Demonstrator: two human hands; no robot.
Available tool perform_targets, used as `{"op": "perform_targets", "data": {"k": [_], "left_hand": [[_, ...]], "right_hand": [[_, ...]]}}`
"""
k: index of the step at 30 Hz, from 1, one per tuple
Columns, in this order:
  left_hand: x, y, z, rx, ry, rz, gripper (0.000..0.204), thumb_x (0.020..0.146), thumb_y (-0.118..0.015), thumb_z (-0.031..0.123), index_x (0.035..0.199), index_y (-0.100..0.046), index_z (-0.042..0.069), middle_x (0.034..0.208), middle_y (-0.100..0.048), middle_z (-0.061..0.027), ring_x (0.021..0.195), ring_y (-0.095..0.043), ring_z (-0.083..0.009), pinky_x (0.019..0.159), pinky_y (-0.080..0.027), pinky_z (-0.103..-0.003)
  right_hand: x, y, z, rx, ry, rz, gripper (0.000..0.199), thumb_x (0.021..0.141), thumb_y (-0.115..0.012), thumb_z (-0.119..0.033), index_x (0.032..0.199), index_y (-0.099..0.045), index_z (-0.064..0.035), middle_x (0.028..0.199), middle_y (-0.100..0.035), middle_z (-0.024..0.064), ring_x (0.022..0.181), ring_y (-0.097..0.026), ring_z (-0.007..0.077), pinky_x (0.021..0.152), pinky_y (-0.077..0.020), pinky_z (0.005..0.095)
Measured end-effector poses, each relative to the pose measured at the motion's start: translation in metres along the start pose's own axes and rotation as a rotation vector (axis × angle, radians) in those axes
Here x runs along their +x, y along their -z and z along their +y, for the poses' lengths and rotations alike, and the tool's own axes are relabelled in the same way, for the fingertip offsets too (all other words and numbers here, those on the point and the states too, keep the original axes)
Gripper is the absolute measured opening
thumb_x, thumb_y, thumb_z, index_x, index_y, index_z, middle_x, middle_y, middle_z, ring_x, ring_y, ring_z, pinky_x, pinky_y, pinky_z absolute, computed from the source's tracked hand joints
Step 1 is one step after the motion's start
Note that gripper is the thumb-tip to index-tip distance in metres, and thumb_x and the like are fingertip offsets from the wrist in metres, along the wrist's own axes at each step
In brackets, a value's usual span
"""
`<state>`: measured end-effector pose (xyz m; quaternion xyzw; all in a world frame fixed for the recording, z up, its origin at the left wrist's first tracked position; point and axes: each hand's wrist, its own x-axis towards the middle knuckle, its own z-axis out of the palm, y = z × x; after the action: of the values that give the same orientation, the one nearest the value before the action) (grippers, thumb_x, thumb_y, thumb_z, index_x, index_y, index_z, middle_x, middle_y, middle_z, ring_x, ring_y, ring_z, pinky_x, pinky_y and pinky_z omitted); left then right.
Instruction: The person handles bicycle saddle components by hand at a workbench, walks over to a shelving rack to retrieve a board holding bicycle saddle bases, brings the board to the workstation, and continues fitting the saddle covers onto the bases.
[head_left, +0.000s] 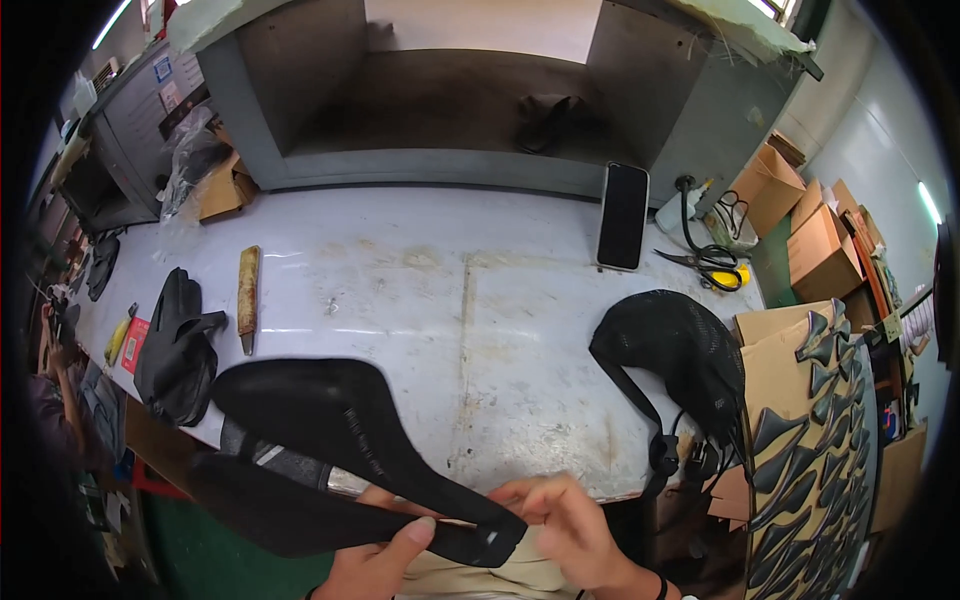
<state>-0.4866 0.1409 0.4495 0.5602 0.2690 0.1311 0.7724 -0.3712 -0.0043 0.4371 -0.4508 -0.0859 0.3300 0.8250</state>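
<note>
In front of me I hold a black split saddle cover [310, 400], which looks like one for a bicycle. Its two broad lobes spread to the left, with a gap between them, and join at the narrow end. My left hand [385, 555] grips the lower lobe near that end, thumb on top and fingers behind. My right hand [565, 525] is at the tip, its fingers curled against the edge; what they pinch is partly hidden. A small pale mark shows on the tip. Beneath the lobes, a dark grey piece [240, 445] lies partly hidden at the table's edge.
On the white table [400, 270] are a worn-handled knife [248, 300], a black pouch [178, 350], a phone [623, 217], black scissors [715, 262] and a black mesh cap-like bag [680, 350]. A grey metal housing [440, 170] stands behind. Several dark saddle-shaped pieces [785, 500] lie on cardboard at right.
</note>
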Motion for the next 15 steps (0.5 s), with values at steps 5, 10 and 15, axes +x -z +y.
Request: {"op": "perform_targets", "data": {"k": [5, 10, 15], "left_hand": [[-0.009, 0.0, 0.011, 0.408, -0.193, 0.005, 0.019, 0.095, -0.061, 0.008, 0.11, -0.064, -0.002, 0.097, -0.068, -0.0077, 0.089, -0.062, -0.0166, 0.084, -0.048, -0.029], [-0.01, -0.006, 0.034, 0.557, -0.133, -0.104, 0.016, 0.097, -0.056, 0.007, 0.105, -0.067, -0.002, 0.1, -0.07, -0.0109, 0.086, -0.066, -0.0205, 0.082, -0.05, -0.031], [-0.013, -0.013, 0.006, -0.033, -0.059, 0.034, 0.031, 0.098, -0.056, 0.01, 0.126, -0.053, -0.002, 0.099, -0.07, -0.0142, 0.079, -0.067, -0.0157, 0.068, -0.053, -0.025]], "right_hand": [[0.006, -0.001, -0.02, -0.708, 0.184, -0.306, 0.027, 0.087, -0.073, -0.008, 0.106, -0.057, 0.0034, 0.09, -0.064, 0.0082, 0.07, -0.057, 0.0062, 0.062, -0.0463, 0.0236], [0.01, 0.015, -0.001, -0.799, -0.132, -0.196, 0.033, 0.079, -0.083, -0.011, 0.065, -0.055, -0.0009, 0.088, -0.071, 0.0188, 0.084, -0.068, 0.0124, 0.073, -0.0522, 0.0256], [-0.005, 0.034, 0.04, -0.475, 0.181, -0.216, 0.038, 0.083, -0.078, -0.006, 0.111, -0.053, 0.0026, 0.092, -0.068, 0.0138, 0.08, -0.064, 0.0106, 0.069, -0.0496, 0.0234]]}}
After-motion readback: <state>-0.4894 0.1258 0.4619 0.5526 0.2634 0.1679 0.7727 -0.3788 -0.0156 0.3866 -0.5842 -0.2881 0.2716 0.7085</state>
